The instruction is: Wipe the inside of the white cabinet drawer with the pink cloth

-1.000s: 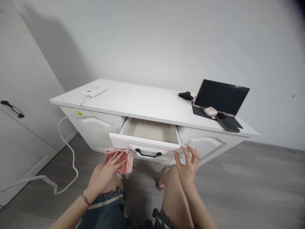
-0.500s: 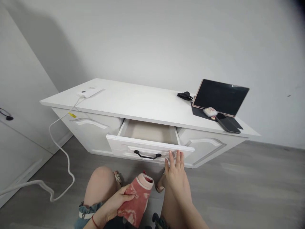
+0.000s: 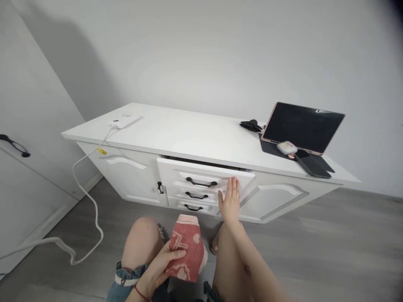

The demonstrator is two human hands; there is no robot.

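My left hand grips a red, sock-like cloth with pale hearts and a light pink band at its top edge, the thumb lying across its front. It hangs above the floor between my knees. My right hand is flat, fingers stretched out, against the right part of the top drawer's front. That drawer juts out slightly, and a narrow dark gap shows above it. Its black handle is left of my right hand, with nothing gripping it. The drawer's inside is hidden.
The white cabinet top bears a tablet, a phone, a small pale case, a black hair clip and a white device. Its white cable trails to the floor. Two lower drawers are closed.
The top drawer has moved inward under my right hand, from well out to nearly closed. The red cloth in my left hand has turned more upright, its front facing me.
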